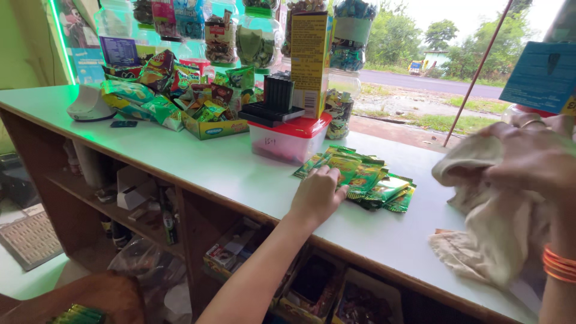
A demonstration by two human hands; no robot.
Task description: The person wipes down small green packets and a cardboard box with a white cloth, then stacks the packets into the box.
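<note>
- Green and yellow sachets (363, 179) are spread in a flat pile on the white counter (198, 162), just right of a clear box with a red lid (292, 137).
- The left hand (318, 195) is laid on the pile's near edge, fingers loosely bent, nothing gripped.
- A beige cloth (498, 222) is clutched by the right hand (534, 159).
- A tall yellow carton (310, 57) is stood on the red lid.

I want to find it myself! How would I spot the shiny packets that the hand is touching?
Look at the long white counter, then find the clear box with the red lid in its middle. Just right of that box lies a fanned heap of flat green and yellow packets, with the left hand resting on its near edge. Unlike the other snacks, they lie loose, not boxed.
</note>
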